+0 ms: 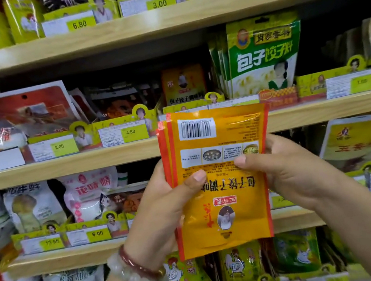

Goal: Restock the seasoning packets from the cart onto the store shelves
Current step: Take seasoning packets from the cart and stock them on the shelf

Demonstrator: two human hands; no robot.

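Left hand [164, 207], right hand [290, 171] grip orange seasoning packets [218, 179] between them, upside down.

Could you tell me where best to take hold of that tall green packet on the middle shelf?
Pinch the green packet by its free top edge, coming from the front and above. It stands upright at the front of its row, and the price-tag rail covers its bottom.

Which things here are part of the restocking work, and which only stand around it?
Part of the job:
- orange packets, upside down
- left hand and right hand, both holding them
- matching orange packets on the middle shelf

Just around:
- green dumpling bags
- price tags
- bracelets
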